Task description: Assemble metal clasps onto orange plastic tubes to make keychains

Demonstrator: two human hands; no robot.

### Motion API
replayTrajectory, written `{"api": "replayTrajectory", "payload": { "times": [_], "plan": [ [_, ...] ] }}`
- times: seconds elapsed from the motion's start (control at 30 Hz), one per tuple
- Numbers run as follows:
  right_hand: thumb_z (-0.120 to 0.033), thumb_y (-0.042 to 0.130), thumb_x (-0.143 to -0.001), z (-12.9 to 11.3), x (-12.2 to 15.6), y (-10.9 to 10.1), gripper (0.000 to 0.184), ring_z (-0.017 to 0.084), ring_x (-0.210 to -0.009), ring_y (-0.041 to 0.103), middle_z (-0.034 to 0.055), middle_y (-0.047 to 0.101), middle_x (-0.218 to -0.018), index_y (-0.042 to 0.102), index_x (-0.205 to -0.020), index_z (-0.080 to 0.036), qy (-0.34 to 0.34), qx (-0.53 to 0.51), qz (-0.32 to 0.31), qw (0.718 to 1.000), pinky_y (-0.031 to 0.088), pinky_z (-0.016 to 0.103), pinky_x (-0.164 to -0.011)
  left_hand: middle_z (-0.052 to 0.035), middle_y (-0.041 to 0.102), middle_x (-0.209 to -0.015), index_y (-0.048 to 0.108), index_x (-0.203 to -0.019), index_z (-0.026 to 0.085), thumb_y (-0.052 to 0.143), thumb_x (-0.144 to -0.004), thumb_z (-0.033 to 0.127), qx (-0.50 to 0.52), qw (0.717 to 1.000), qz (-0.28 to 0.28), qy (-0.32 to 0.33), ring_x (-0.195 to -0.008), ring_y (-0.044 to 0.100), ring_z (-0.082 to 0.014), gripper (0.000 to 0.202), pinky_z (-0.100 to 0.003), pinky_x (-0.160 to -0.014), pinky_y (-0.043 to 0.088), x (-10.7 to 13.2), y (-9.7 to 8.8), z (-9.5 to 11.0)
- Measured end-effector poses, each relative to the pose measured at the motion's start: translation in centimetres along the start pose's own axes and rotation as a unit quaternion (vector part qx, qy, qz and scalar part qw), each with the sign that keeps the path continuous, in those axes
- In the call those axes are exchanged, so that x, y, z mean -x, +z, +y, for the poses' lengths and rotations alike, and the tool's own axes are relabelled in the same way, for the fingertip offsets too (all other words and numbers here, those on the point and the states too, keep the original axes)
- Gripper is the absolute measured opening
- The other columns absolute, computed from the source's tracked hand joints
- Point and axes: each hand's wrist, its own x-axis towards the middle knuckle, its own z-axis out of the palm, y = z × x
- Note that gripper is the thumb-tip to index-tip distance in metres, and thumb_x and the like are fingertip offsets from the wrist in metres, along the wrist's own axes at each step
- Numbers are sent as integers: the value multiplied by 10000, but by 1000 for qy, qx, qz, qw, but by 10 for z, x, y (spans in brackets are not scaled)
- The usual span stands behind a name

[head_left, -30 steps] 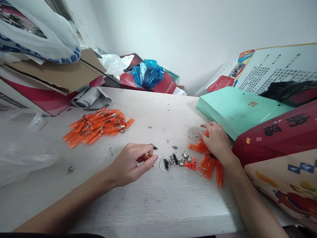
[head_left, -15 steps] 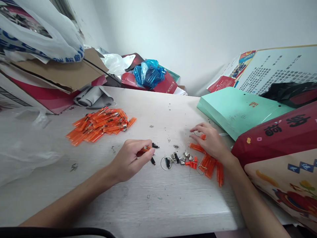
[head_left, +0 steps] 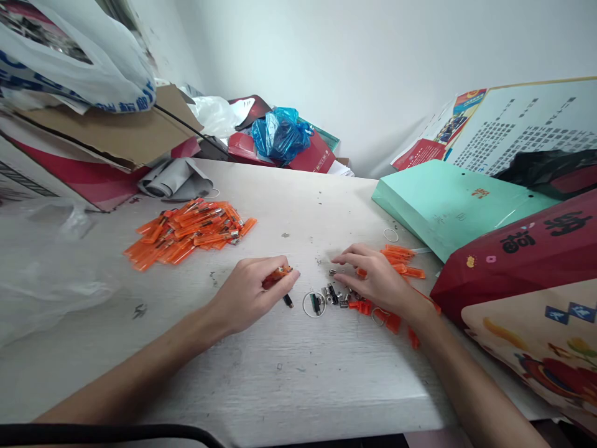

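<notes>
Fingers of our left hand point(head_left: 254, 286) are curled inward, with thumb and forefinger pinched on an orange piece point(head_left: 278, 272) that shows between them; our forearm runs back from there toward eight o'clock. Our right hand point(head_left: 377, 277) hangs palm down, its thumb and forefinger parted by a modest gap and pointing to nine o'clock, right by a small metal part point(head_left: 332, 272). We cannot tell whether they touch it. That forearm comes in from about four o'clock, crossing over some orange strips point(head_left: 393, 323) at the right hand's five o'clock.

From our left hand, the big orange pile point(head_left: 186, 233) lies at ten o'clock on the table point(head_left: 298, 386), and a white band point(head_left: 314, 317) around a dark part sits near three o'clock. One black piece point(head_left: 288, 301) rests just below the left thumb.

Since half a second ago, our right hand has slid toward nine o'clock, away from the green folder point(head_left: 448, 205), and its fingertips have come to the metal part. This uncovers more of the orange bits point(head_left: 401, 254) at that hand's two o'clock, and a thin ring point(head_left: 390, 241) at its one o'clock now shows. Our left hand has stayed in nearly the same spot, with its pinch kept, and the big pile looks unchanged.
</notes>
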Motion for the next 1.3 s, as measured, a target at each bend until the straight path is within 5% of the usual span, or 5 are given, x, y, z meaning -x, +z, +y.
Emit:
{"api": "replayTrajectory", "payload": {
  "times": [0.27, 0.47, 0.73, 1.13, 1.3],
  "plan": [
    [-253, 573, -1034, -3, -1, 15, 147, 182, -897, 617, 56, 658, -972, 694, -978, -193, -22, 30, -28, 999, 499, 319, -797, 53, 507, -633, 533, -857, 195, 537, -1011, 379, -25, 998, -46, 19, -549, 438, -109, 240, -238, -556, 348, 5, 8, 0],
    [-246, 538, -1053, -17, -2, 13, 168, 205, -964, 623, 88, 660, -1024, 675, -1105, -163, -1, 57, -37, 998, 496, 335, -827, 86, 485, -673, 423, -1024, 224, 494, -1036, 332, 61, 997, -42, -25, -552, 465, -98, 130, -222, -564, 372, 6, 6, 3],
    [-228, 519, -1056, -16, -2, 13, 181, 189, -926, 616, 77, 639, -1015, 694, -1057, -184, 7, 33, -24, 999, 494, 321, -801, 28, 514, -893, 356, -1054, 233, 468, -1038, 306, 113, 993, -13, -29, -679, 538, -99, 135, -249, -642, 450, 7, 8, 0],
    [-259, 517, -1061, -10, 0, 16, 184, 194, -934, 612, 71, 651, -1010, 688, -1064, -191, -19, 66, -35, 997, 482, 331, -802, 53, 515, -741, 415, -1150, 225, 422, -1059, 328, 58, 996, -65, -30, -664, 558, -146, 138, -290, -672, 454, 7, 10, -4],
    [-248, 507, -1062, -10, 2, 13, 194, 191, -928, 609, 68, 647, -1013, 693, -1091, -201, -25, 52, -44, 997, 486, 327, -793, 10, 613, -861, 413, -1170, 227, 401, -1061, 296, 52, 996, -63, -22, -687, 581, -142, 129, -295, -682, 467, 6, 8, -1]
  ]
}}
